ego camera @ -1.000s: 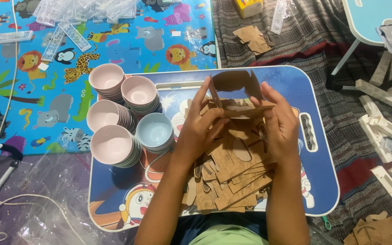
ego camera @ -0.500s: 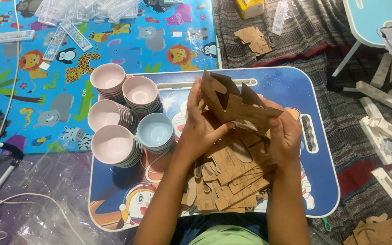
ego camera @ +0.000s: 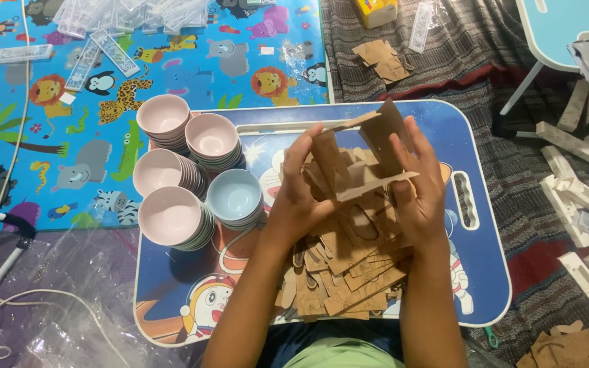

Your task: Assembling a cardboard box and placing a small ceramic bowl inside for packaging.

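Brown die-cut cardboard piece, half-folded (ego camera: 366, 160), raised over the blue cartoon-printed surface (ego camera: 485, 272) near its far edge, left hand (ego camera: 301, 197) and right hand (ego camera: 417, 191) fingers grasping its sides, flat brown cardboard pile (ego camera: 342, 279) beneath, stacked pink and blue bowls (ego camera: 192, 177) toward left edge.

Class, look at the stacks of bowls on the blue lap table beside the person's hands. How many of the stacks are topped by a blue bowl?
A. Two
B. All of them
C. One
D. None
C. Of the five stacks of bowls, only one, the blue bowl nearest the left hand, is blue; the other four, such as the pink bowl at the far corner of the table, are pink.
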